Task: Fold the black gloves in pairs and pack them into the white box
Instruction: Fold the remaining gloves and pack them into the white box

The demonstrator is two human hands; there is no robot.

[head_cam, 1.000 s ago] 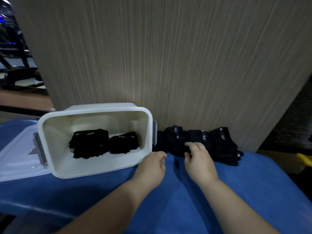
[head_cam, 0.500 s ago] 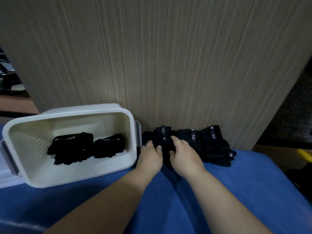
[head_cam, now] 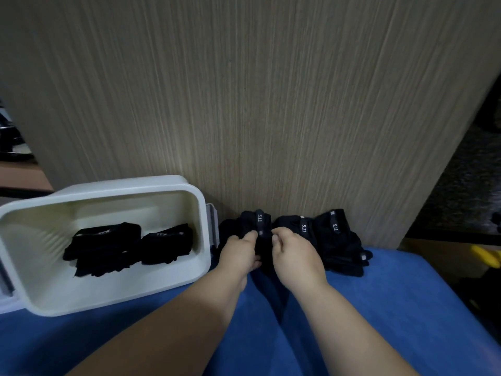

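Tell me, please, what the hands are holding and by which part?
The left hand and right hand pinch the leftmost loose black glove, one on each side edge near its strap.

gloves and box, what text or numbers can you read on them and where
"5.11", sideways, on the strap of the left glove, beside the box.
"5.11", sideways, on the middle glove.
"5.11", sideways, on the right glove.
White marks on the left folded pair and right folded pair in the box: too blurred to read.
Box itself: no text.

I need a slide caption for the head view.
Left hand and right hand pinch a black glove beside the white box.
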